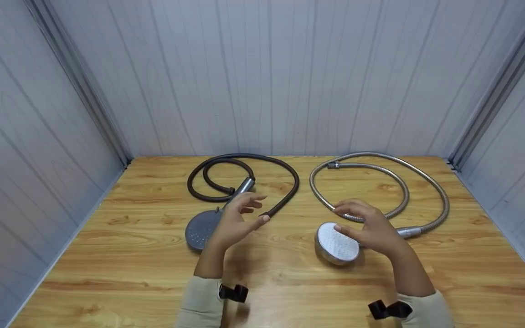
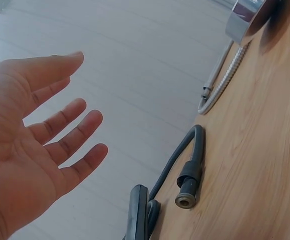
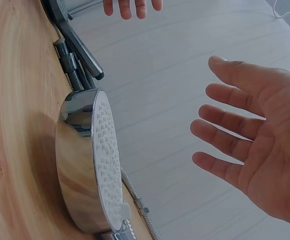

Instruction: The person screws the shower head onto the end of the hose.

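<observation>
On the left of the table lies a hand shower with a dark grey face (image 1: 201,229) and silver handle (image 1: 243,187), joined to a black hose (image 1: 291,171). My left hand (image 1: 235,222) hovers over it, fingers loosely bent, holding nothing; it hides part of the handle. A chrome shower head (image 3: 75,170) with a white nozzle face (image 1: 337,242) lies face up at the right, its neck partly hidden by my right hand (image 1: 373,229). That hand is raised above it, fingers apart and nothing in them. A silver metal hose (image 1: 445,200) runs from its handle (image 1: 409,232).
The wood-grain table (image 1: 271,291) has pale panel walls (image 1: 262,82) behind and at both sides. In the left wrist view, the black hose's end fitting (image 2: 185,200) rests on the table. The silver hose's end nut (image 1: 333,165) lies toward the back wall.
</observation>
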The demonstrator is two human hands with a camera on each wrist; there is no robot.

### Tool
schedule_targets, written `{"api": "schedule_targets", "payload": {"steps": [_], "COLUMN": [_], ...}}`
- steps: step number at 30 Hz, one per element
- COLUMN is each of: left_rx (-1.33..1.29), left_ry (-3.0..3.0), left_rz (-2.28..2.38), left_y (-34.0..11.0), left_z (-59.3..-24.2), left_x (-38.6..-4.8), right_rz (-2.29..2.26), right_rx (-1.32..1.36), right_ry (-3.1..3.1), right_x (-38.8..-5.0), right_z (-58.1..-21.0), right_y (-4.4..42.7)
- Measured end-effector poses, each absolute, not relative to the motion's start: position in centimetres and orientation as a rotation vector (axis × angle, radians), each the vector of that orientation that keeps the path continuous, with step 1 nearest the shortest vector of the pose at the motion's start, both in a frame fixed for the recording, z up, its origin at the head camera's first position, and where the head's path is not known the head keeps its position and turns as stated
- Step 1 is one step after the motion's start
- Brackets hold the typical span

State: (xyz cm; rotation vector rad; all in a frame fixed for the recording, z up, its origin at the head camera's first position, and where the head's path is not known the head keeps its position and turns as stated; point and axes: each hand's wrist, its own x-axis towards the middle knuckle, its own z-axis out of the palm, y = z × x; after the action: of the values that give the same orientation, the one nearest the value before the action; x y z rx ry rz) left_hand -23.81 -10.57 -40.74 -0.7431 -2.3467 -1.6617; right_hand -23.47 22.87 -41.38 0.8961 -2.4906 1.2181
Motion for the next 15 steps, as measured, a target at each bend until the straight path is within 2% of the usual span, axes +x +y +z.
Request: {"api": "schedule_targets", "payload": {"steps": [5,15], "left_rx": [-0.696,-0.642], "left_ry": [-2.361,-2.402], "left_rz": [-1.638,-1.573], "left_y": [-11.1,-11.7], "left_z": [-42.5,-42.6], "left_x": [-25.0,-25.4], "right_rz": [1.208,1.266], "right_rx": [0.905,0.924], "right_ry": [-2.492,-2.51], "right_x": [-23.5,-23.2], "right_z": [-41.5,-41.5], "right_y": [22.7,22.4]}}
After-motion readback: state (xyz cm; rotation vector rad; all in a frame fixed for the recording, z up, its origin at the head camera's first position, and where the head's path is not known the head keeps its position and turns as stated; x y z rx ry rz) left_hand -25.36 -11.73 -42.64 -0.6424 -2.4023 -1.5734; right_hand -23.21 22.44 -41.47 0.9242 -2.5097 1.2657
